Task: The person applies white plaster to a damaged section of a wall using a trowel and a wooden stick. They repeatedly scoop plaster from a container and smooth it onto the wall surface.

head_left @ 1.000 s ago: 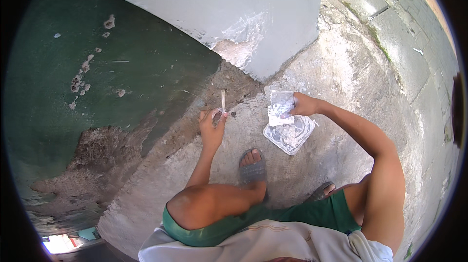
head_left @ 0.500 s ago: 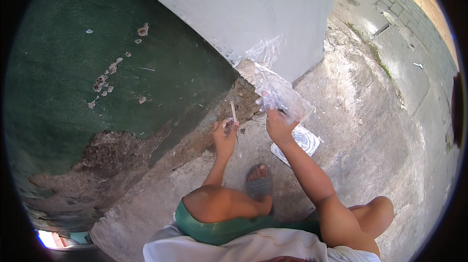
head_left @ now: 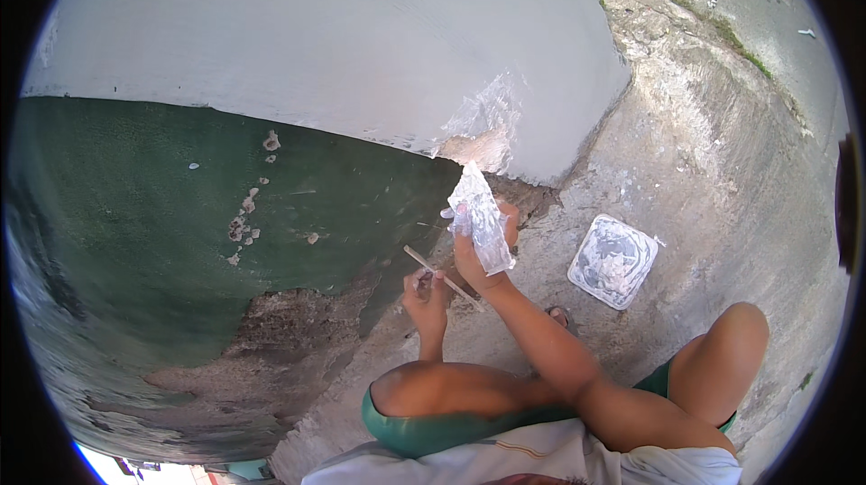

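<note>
My right hand (head_left: 471, 258) grips a flat, thin scraper sheet (head_left: 480, 214) smeared with white paste; paste also coats the fingers. The sheet's upper tip lies just below a bare, chipped patch (head_left: 485, 149) at the bottom of the light grey wall (head_left: 361, 34). Whether they touch, I cannot tell. Closed around a thin, pale stick (head_left: 417, 257) is my left hand (head_left: 427, 306), lower and to the left. A square white lid or shallow tray (head_left: 577, 276) with white paste lies on the ground to the right.
A dark green wall surface (head_left: 162, 232) with chipped spots and a bare, crumbling section (head_left: 289, 332) fills the left side. Rough concrete ground (head_left: 695, 241) stretches to the right. My bent knees flank my arms, and a sandalled foot (head_left: 561, 315) shows beneath my right forearm.
The view has turned and shifted. My right hand has drawn the sheet down from the chipped patch and tilted it more upright. The stick in my left hand now slants, and the pasted lid is fully uncovered.
</note>
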A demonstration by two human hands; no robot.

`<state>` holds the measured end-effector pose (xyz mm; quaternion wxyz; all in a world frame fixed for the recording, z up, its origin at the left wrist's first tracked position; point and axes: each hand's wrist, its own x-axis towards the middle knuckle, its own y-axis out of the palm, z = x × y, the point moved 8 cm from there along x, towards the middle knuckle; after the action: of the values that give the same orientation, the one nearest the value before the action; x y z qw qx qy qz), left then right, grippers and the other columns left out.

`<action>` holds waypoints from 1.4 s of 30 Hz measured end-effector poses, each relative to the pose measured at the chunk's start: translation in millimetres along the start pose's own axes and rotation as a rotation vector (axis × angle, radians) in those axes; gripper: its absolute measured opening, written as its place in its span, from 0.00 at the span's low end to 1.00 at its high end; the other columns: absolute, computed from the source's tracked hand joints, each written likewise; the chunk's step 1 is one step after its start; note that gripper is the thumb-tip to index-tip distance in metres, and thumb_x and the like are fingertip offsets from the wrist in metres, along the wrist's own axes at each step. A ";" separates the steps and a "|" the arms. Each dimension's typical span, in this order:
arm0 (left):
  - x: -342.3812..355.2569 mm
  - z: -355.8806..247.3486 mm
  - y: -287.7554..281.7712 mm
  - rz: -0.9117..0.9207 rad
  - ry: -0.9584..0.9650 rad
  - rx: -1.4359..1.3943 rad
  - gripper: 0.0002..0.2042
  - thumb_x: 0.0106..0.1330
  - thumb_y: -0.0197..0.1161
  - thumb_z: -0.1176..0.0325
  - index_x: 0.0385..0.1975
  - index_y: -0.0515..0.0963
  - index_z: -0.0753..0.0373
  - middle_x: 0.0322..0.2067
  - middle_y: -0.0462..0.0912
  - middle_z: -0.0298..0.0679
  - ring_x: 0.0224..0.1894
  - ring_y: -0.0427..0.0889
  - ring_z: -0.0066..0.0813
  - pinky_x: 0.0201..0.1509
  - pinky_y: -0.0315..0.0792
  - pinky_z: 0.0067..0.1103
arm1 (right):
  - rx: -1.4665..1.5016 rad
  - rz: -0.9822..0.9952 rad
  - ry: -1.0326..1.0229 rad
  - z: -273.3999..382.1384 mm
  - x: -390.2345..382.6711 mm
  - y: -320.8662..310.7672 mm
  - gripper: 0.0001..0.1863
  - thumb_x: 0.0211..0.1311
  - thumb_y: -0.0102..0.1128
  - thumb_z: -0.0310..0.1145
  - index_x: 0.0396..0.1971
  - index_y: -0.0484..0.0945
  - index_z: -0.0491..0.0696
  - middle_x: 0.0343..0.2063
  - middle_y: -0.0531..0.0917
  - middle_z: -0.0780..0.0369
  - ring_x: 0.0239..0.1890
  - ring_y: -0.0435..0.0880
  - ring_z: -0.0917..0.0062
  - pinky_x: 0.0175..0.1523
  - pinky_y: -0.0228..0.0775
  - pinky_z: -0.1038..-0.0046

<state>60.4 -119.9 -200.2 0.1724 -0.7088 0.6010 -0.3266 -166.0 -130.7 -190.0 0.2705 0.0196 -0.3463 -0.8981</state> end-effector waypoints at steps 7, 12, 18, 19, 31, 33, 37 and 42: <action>11.2 -1.6 -6.3 -0.037 0.021 -0.076 0.09 0.62 0.66 0.71 0.36 0.77 0.69 0.32 0.78 0.34 0.35 0.73 0.19 0.42 0.67 0.19 | -0.133 0.025 -0.251 25.9 22.4 15.6 0.17 0.55 0.63 0.21 0.40 0.63 0.44 0.25 0.78 0.57 0.22 0.81 0.72 0.26 0.71 0.74; 7.1 -1.7 -5.5 -0.032 0.005 -0.104 0.09 0.62 0.66 0.71 0.37 0.77 0.70 0.32 0.78 0.34 0.35 0.73 0.19 0.42 0.67 0.19 | -0.320 0.235 -0.206 24.0 31.6 41.8 0.17 0.42 0.65 0.20 0.31 0.67 0.45 0.23 0.75 0.59 0.21 0.79 0.66 0.23 0.69 0.70; 5.4 -2.2 0.7 -0.023 0.012 -0.155 0.08 0.63 0.64 0.73 0.38 0.76 0.69 0.31 0.78 0.33 0.35 0.73 0.18 0.42 0.67 0.17 | -0.264 0.188 -0.343 37.5 21.5 26.3 0.16 0.38 0.67 0.24 0.26 0.68 0.46 0.24 0.74 0.59 0.18 0.76 0.67 0.22 0.66 0.69; 5.6 -2.5 0.9 -0.025 0.013 -0.153 0.08 0.63 0.64 0.74 0.38 0.76 0.69 0.31 0.78 0.33 0.35 0.73 0.18 0.42 0.67 0.17 | -0.213 0.132 -0.411 42.4 21.2 20.4 0.16 0.38 0.67 0.25 0.26 0.68 0.46 0.24 0.74 0.59 0.18 0.76 0.67 0.22 0.66 0.68; 9.8 1.6 2.0 -0.038 -0.007 -0.211 0.07 0.63 0.64 0.74 0.36 0.75 0.69 0.32 0.78 0.34 0.36 0.73 0.18 0.44 0.67 0.18 | -0.251 0.113 -0.182 32.5 32.7 9.0 0.12 0.43 0.62 0.23 0.29 0.70 0.44 0.23 0.73 0.58 0.19 0.76 0.64 0.23 0.67 0.70; 8.4 3.6 2.9 -0.036 -0.035 -0.206 0.07 0.63 0.64 0.74 0.36 0.75 0.69 0.32 0.78 0.34 0.36 0.73 0.18 0.44 0.67 0.18 | -0.268 0.239 -0.185 31.2 33.1 20.0 0.12 0.43 0.61 0.22 0.29 0.70 0.44 0.24 0.73 0.58 0.22 0.77 0.64 0.25 0.67 0.70; 7.9 0.6 4.8 -0.031 0.001 -0.243 0.08 0.62 0.65 0.73 0.37 0.75 0.69 0.32 0.78 0.34 0.36 0.73 0.19 0.44 0.67 0.18 | -0.209 0.307 -0.233 37.3 28.7 32.3 0.09 0.46 0.59 0.22 0.29 0.70 0.45 0.26 0.74 0.58 0.24 0.77 0.65 0.26 0.67 0.70; 9.6 2.7 1.4 -0.039 -0.024 -0.174 0.09 0.63 0.66 0.71 0.37 0.76 0.69 0.30 0.78 0.33 0.34 0.72 0.17 0.41 0.66 0.17 | -0.190 0.216 -0.124 27.7 33.1 24.6 0.11 0.45 0.62 0.20 0.26 0.69 0.44 0.21 0.72 0.60 0.17 0.74 0.70 0.22 0.64 0.74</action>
<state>61.9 -129.9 -200.5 0.1110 -0.7367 0.6111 -0.2676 -188.7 -145.4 -148.4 0.3441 -0.0990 -0.2762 -0.8919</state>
